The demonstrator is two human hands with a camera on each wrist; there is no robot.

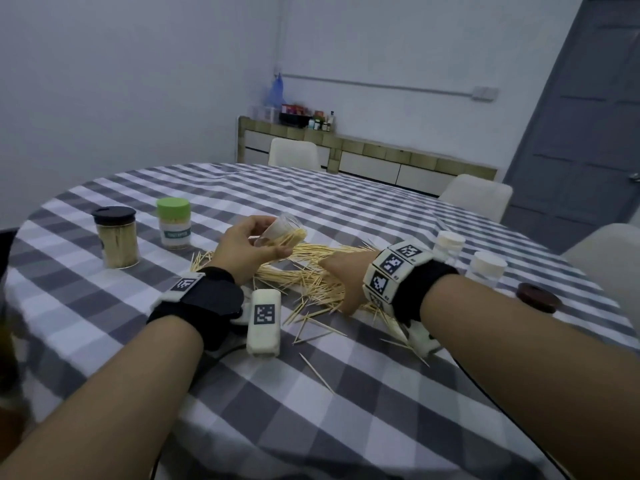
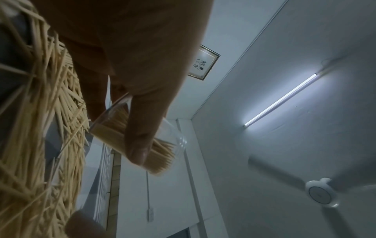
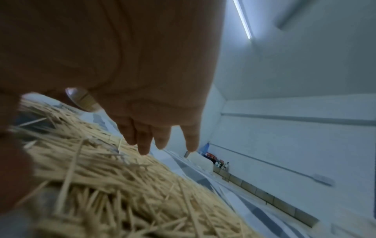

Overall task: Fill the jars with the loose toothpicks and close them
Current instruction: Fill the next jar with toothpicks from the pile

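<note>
The table (image 1: 346,393) is carrying the toothpicks (image 1: 304,282) between both hands. The right hand (image 1: 346,282), fingers straight, is pressing them. The left hand (image 1: 247,252) is gripping a tilted, part-filled jar (image 1: 282,232). Advisable: align sticks, feed small bundles.

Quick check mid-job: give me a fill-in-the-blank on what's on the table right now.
1. The left hand holds a clear jar tilted over the ____ pile.
2. The jar beside the black-lidded jar has a ____ lid.
3. The right hand rests on the pile with ____ fingers.

Missing words: toothpick; green; straight
</note>
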